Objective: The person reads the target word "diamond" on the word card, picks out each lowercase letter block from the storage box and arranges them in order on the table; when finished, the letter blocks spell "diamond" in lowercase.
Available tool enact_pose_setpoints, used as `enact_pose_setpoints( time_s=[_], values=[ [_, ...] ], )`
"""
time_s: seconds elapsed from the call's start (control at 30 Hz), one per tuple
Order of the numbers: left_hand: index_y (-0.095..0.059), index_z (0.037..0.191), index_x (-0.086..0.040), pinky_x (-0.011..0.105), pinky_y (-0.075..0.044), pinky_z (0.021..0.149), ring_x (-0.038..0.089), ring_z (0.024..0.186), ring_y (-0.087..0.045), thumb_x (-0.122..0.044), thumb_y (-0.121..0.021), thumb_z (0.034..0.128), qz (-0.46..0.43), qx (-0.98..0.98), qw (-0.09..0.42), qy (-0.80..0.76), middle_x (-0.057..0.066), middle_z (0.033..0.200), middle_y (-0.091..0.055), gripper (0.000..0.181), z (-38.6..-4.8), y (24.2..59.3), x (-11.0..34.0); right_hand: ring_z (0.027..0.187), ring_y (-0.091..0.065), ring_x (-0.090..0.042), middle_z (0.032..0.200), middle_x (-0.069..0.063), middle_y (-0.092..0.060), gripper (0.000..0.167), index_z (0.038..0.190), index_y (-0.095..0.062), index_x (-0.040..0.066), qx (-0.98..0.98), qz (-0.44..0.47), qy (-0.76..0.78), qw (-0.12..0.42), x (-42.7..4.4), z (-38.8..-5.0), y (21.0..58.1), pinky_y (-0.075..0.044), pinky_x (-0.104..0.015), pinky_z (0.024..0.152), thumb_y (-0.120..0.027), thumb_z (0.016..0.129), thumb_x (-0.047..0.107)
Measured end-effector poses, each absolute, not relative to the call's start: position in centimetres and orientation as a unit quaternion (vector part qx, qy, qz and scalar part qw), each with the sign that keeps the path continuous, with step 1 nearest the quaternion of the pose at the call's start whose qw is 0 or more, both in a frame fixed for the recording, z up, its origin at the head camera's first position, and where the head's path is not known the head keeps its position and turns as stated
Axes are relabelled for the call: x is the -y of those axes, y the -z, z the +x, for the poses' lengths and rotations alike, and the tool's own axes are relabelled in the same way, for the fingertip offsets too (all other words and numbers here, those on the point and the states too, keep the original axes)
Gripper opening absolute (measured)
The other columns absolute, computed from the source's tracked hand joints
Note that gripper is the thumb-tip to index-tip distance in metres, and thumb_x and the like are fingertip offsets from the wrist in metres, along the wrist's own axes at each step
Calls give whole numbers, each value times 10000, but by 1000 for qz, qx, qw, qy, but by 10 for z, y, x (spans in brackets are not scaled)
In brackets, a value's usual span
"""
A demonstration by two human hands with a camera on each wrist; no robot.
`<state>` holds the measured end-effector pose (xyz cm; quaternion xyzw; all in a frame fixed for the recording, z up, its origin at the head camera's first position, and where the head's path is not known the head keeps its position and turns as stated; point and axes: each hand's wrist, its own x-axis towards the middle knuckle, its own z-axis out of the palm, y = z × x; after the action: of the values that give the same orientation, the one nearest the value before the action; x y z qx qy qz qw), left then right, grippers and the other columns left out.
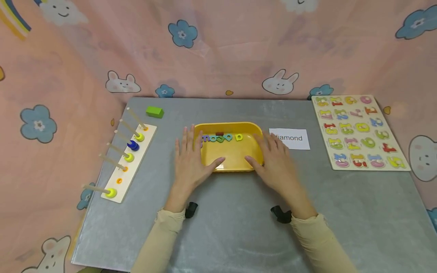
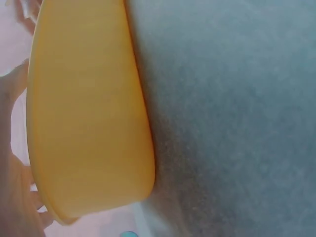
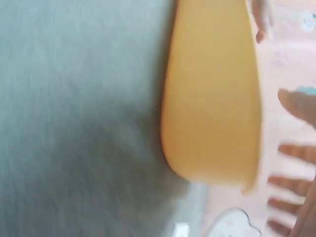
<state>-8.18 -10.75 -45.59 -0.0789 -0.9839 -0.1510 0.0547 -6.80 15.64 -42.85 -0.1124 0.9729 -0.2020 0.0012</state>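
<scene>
A yellow tray [image 1: 230, 161] lies at the middle of the table, between both hands. Inside it, along the far side, are small coloured letters [image 1: 227, 137], among them a yellow one [image 1: 239, 137], plus a dark red piece [image 1: 219, 134]. At the tray's left end is my left hand [image 1: 191, 165], fingers straight, thumb reaching over the near rim; whether it touches is hard to tell. My right hand [image 1: 279, 168] is spread at the right end, its fingers apart from the tray wall [image 3: 212, 103] in the right wrist view. Neither hand holds anything.
A white card [image 1: 295, 139] reading "diamond", its left part hidden by right fingers, lies behind that hand. A number puzzle board [image 1: 362, 132] is at the right. On the left stand a pegboard with rings [image 1: 136, 163] and a green block [image 1: 155, 112].
</scene>
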Motion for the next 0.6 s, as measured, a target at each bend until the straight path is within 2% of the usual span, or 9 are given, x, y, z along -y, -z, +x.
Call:
enact_pose_setpoints(
  time_s=[0.13,0.27,0.47,0.6],
  values=[
    [-173,1702,-70,567,-167,1325,292,1677,-38,-869,-674,785,-47,975,15,216,96,1807,-39,1315,-83,460,112,1518,-382,-445,1649,-201,-410,674,1596,-456,113,-957,-180,227,12,-141,-76,434,-322,-655,1222,-699,1027,382],
    [-6,1714,-81,567,-178,1321,309,1670,-74,-841,-781,711,-24,965,-17,262,97,1808,-15,1478,-84,463,116,1520,-422,-415,1653,-192,-432,656,1597,-464,96,-948,-196,245,43,-126,-89,437,-350,-613,1236,-702,1033,330],
    [53,1711,-100,589,-217,1303,326,1661,-130,-797,-862,652,-16,955,-32,294,77,1809,19,1564,-84,464,119,1488,-462,-438,1621,-231,-472,588,1560,-503,35,-943,-209,246,77,-110,-118,447,-364,-591,1236,-694,1036,222],
    [49,1710,-87,598,-247,1293,344,1648,-171,-779,-890,626,-17,955,-35,293,105,1807,-9,1592,-84,462,118,1443,-491,-425,1584,-200,-527,561,1547,-531,37,-944,-206,242,88,-103,-131,455,-372,-565,1235,-696,1030,181]
  ],
)
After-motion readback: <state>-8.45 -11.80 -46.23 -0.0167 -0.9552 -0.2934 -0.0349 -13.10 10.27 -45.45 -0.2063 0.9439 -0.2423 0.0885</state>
